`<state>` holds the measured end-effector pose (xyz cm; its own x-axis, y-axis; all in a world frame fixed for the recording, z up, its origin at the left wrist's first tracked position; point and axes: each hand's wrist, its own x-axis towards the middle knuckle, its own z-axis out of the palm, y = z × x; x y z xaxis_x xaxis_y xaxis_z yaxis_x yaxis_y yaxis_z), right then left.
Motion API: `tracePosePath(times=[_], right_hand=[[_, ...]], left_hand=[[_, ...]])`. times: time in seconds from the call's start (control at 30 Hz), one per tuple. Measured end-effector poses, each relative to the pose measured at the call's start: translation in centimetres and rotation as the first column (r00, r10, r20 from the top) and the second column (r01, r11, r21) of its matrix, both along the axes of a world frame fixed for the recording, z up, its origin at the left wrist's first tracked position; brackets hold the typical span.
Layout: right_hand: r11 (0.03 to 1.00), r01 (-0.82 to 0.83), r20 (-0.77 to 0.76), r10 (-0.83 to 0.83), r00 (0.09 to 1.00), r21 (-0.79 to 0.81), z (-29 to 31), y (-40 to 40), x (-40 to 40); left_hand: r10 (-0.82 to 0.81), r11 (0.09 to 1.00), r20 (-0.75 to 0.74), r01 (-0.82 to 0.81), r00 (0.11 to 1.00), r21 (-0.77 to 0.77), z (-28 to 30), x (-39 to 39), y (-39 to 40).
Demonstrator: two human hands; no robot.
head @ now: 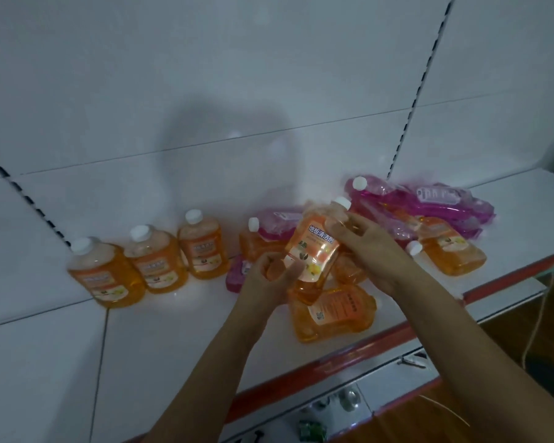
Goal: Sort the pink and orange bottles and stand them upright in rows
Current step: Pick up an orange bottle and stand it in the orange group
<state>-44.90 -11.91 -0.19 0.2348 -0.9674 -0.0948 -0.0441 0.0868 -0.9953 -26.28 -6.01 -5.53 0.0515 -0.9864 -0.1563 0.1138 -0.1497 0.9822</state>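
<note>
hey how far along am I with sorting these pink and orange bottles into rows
Done: three orange bottles stand upright in a row on the left of the shelf. In hand: your left hand and right hand hold a fourth orange bottle. Left: a mixed heap of lying orange bottles and all the pink bottles.

White shelf [179, 340] with a red front edge: three orange bottles [147, 260] stand upright in a row at centre left; right of them, a jumble of orange bottles [331, 313] and pink bottles [429, 203] lies flat.
</note>
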Motion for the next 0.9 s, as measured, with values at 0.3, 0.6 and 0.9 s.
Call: tracePosePath(times=[0.3, 0.6, 0.9], right_hand=[[0.909, -0.347, -0.281, 0.279, 0.918, -0.23, -1.0, -0.6, 9.7], [0.737, -0.635, -0.353, 0.545, 0.761, -0.231, -3.1, 1.5, 22.7], [0.764, -0.645, -0.242, 0.622, 0.745, -0.023, -6.6, 4.5, 31.0]], left_hand=[[0.091, 0.994, 0.398, -0.062, 0.913, -0.085, -1.1, 7.5, 2.7], [0.308, 0.945, 0.485, -0.324, 0.818, -0.053, -1.9, 18.6, 8.5], [0.373, 0.913, 0.551, -0.403, 0.747, -0.072, -3.8, 26.2, 9.1]])
